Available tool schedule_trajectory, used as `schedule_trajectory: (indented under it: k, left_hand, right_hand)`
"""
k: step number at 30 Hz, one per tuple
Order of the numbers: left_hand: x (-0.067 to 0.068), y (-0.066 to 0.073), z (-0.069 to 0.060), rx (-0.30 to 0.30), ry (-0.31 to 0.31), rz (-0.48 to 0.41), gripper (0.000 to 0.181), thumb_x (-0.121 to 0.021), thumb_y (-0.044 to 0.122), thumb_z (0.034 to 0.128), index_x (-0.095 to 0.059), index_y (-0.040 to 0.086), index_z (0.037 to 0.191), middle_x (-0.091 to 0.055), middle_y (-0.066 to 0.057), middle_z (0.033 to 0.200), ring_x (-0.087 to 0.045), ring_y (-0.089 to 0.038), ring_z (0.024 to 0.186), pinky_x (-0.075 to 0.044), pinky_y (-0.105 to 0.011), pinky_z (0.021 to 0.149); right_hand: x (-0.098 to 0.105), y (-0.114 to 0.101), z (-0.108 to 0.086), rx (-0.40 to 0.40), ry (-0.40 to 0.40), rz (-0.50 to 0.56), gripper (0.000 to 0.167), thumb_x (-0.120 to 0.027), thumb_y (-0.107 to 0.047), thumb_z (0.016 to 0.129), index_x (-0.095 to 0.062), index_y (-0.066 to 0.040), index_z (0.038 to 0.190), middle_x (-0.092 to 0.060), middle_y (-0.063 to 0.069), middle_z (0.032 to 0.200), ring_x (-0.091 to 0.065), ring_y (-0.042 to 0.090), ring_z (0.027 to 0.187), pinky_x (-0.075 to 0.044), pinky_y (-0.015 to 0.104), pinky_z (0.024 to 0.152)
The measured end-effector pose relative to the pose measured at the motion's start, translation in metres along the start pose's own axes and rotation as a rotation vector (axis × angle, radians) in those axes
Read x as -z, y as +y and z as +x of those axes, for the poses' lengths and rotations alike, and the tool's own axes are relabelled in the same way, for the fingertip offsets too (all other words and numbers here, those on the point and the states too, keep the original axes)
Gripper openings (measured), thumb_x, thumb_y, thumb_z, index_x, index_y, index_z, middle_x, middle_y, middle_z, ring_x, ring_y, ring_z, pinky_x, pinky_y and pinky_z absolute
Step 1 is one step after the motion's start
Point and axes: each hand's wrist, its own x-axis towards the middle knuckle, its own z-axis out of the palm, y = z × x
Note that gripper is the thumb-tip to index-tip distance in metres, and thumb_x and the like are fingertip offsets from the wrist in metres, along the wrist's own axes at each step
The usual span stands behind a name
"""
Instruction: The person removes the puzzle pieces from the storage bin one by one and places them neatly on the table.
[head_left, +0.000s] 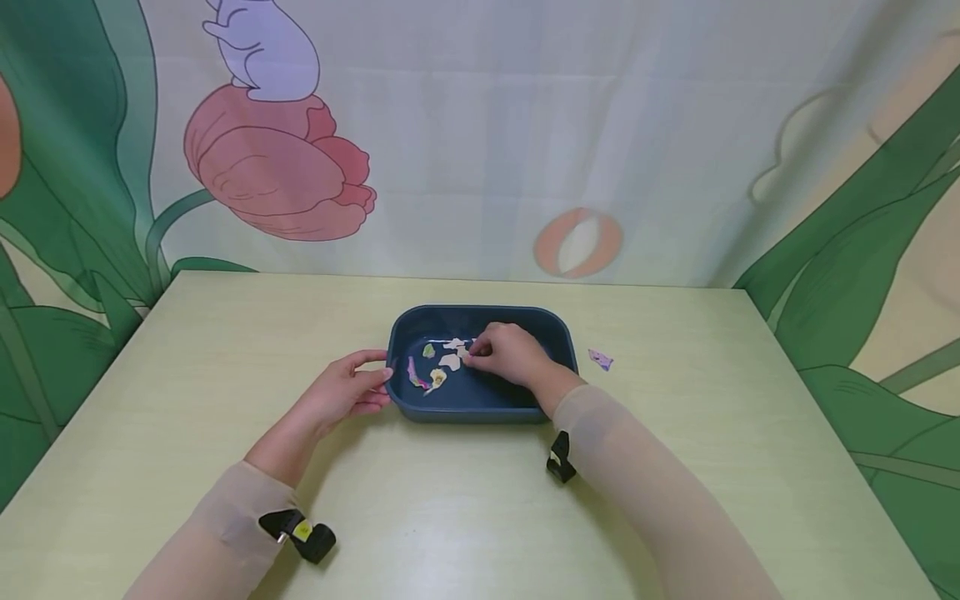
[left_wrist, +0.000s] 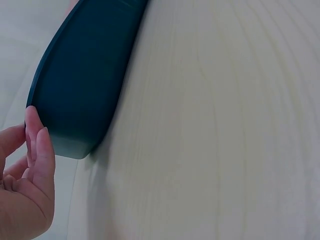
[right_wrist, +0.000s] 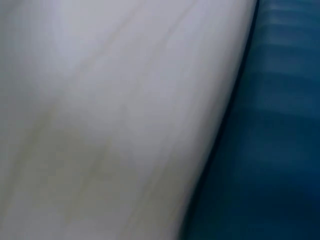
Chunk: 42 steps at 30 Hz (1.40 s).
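Pale-wood tbl point(head_left: 450, 508) w/ navy tray point(head_left: 465, 415) on it, long axis L–R. L hand point(head_left: 345, 389), fingers nearly straight, touches tray's L rim; R hand point(head_left: 513, 352), over tray, pinches pale scrap point(head_left: 462, 354) by other scraps point(head_left: 450, 362) on tray floor. Purple scrap point(head_left: 601, 359) lies on tbl outside tray, to R of R hand, the nearer hand.
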Motion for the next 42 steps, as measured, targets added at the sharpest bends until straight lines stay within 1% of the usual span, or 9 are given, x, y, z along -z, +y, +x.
schedule_trajectory:
  k: [6,13,16,19,25,33,42]
  left_hand:
    - [0.002,0.000,-0.001,-0.003,0.012,-0.001,0.048,-0.056,0.019,0.0944,-0.040,0.005,0.137,-0.064,-0.008,0.078,-0.065,-0.021,0.072,-0.054,-0.025,0.065]
    - [0.003,0.002,0.000,-0.012,-0.001,0.004,0.049,-0.056,0.019,0.0945,-0.039,0.004,0.138,-0.065,-0.007,0.078,-0.066,-0.020,0.071,-0.055,-0.028,0.067]
    - [0.004,0.004,0.001,-0.012,0.001,-0.001,0.049,-0.056,0.019,0.0943,-0.039,0.005,0.138,-0.065,-0.007,0.077,-0.065,-0.019,0.071,-0.055,-0.027,0.066]
    - [0.004,0.005,0.001,-0.016,-0.006,-0.001,0.049,-0.056,0.018,0.0944,-0.038,0.003,0.138,-0.064,-0.006,0.077,-0.065,-0.018,0.069,-0.055,-0.027,0.066]
    - [0.003,0.005,0.000,-0.016,-0.010,-0.012,0.049,-0.056,0.017,0.0945,-0.038,0.001,0.138,-0.064,-0.005,0.074,-0.065,-0.017,0.067,-0.055,-0.026,0.064]
    - [0.003,0.002,0.002,-0.012,-0.004,-0.019,0.049,-0.057,0.017,0.0939,-0.039,0.002,0.137,-0.064,-0.006,0.075,-0.065,-0.017,0.068,-0.054,-0.025,0.063]
    - [0.001,0.001,0.002,-0.019,0.001,-0.014,0.046,-0.056,0.016,0.0941,-0.041,0.002,0.136,-0.064,-0.007,0.075,-0.065,-0.018,0.069,-0.055,-0.027,0.065]
  right_hand:
    - [0.001,-0.004,-0.001,0.055,0.043,0.019,0.022,-0.070,-0.033,0.084,-0.075,-0.014,0.094,-0.061,-0.002,0.090,-0.055,0.013,0.083,-0.048,0.028,0.078]
    - [0.006,-0.005,-0.004,0.132,0.147,0.108,0.018,-0.071,-0.028,0.083,-0.075,-0.013,0.092,-0.061,0.000,0.085,-0.054,0.013,0.077,-0.047,0.026,0.069]
    - [0.009,-0.005,-0.005,0.154,0.173,0.138,0.017,-0.071,-0.027,0.084,-0.075,-0.013,0.092,-0.060,0.001,0.086,-0.054,0.013,0.076,-0.047,0.025,0.068]
    - [0.011,-0.006,-0.007,0.174,0.178,0.150,0.017,-0.070,-0.027,0.084,-0.074,-0.012,0.092,-0.061,0.002,0.086,-0.053,0.013,0.074,-0.047,0.024,0.067]
    - [0.014,-0.007,-0.012,0.221,0.201,0.129,0.016,-0.072,-0.026,0.082,-0.075,-0.013,0.091,-0.060,0.001,0.084,-0.053,0.013,0.071,-0.046,0.022,0.062]
    - [0.023,-0.008,-0.024,0.232,0.181,0.159,0.015,-0.072,-0.024,0.083,-0.075,-0.013,0.092,-0.061,0.004,0.087,-0.051,0.011,0.069,-0.046,0.023,0.061]
    - [0.030,-0.003,-0.034,0.235,0.182,0.167,0.014,-0.072,-0.022,0.083,-0.074,-0.012,0.093,-0.059,-0.004,0.084,-0.049,0.009,0.066,-0.045,0.022,0.058]
